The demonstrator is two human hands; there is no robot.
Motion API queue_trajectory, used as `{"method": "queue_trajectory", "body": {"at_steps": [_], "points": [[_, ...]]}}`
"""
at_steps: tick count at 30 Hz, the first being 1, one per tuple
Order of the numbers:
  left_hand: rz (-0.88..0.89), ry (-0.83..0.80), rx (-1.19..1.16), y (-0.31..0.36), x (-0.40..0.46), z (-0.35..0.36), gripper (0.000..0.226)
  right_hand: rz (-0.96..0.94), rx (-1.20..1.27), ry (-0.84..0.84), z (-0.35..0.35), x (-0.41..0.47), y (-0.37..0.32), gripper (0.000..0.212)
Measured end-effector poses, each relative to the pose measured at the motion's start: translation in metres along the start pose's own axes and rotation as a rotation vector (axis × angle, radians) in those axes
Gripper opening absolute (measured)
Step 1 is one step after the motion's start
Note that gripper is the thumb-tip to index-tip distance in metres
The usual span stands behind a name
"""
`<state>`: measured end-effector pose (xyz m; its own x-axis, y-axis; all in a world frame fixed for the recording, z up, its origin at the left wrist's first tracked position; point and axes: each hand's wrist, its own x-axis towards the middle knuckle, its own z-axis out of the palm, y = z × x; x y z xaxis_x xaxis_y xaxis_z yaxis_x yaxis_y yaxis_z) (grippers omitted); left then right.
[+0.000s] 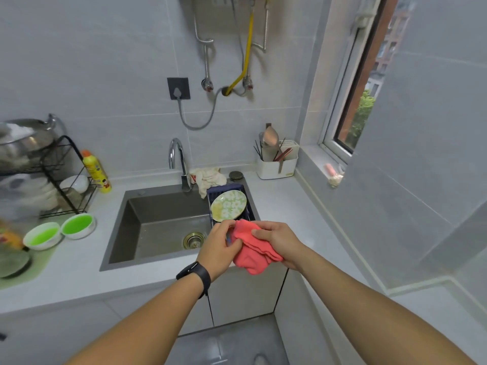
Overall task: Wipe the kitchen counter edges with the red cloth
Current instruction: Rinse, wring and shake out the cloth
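The red cloth (pixel 253 248) hangs bunched between both hands, above the front edge of the white kitchen counter (pixel 79 262) near the sink's right corner. My left hand (pixel 220 246), with a black band on its wrist, grips the cloth's left side. My right hand (pixel 279 241) grips its upper right part with curled fingers. The cloth's lower folds dangle in front of the cabinet door.
A dark sink (pixel 158 219) with a chrome tap (pixel 178 162) lies left of my hands. A blue rack (pixel 232 191) holding a green flowered plate (pixel 228 205) sits on its right side. Two green bowls (pixel 59 230), a dish rack (pixel 52 177), a yellow bottle (pixel 97 172) and a utensil holder (pixel 276 162) stand around.
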<state>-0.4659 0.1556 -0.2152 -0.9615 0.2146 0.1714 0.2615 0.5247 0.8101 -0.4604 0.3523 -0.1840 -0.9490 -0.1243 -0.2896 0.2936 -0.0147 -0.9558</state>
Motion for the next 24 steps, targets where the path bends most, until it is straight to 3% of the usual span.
{"method": "queue_trajectory", "body": {"at_steps": [4, 8, 12, 16, 19, 24], "points": [[-0.008, 0.101, 0.007, -0.015, 0.044, -0.015, 0.004, -0.005, 0.028, -0.030, 0.007, 0.055, -0.009, 0.025], [-0.044, 0.204, 0.048, -0.029, 0.105, -0.033, 0.021, -0.041, -0.056, -0.104, 0.018, 0.121, -0.026, 0.027], [-0.107, 0.264, 0.092, -0.042, 0.151, -0.059, 0.036, -0.043, -0.246, -0.235, 0.033, 0.173, -0.056, 0.046], [-0.202, 0.295, 0.062, -0.061, 0.174, -0.092, 0.042, -0.044, -0.203, -0.383, 0.067, 0.214, -0.079, 0.047], [-0.252, 0.344, 0.012, -0.081, 0.179, -0.116, 0.041, -0.046, -0.206, -0.478, 0.100, 0.236, -0.078, 0.066], [-0.190, 0.360, 0.045, -0.126, 0.190, -0.175, 0.040, -0.089, -0.327, -0.433, 0.154, 0.274, -0.077, 0.076]]}}
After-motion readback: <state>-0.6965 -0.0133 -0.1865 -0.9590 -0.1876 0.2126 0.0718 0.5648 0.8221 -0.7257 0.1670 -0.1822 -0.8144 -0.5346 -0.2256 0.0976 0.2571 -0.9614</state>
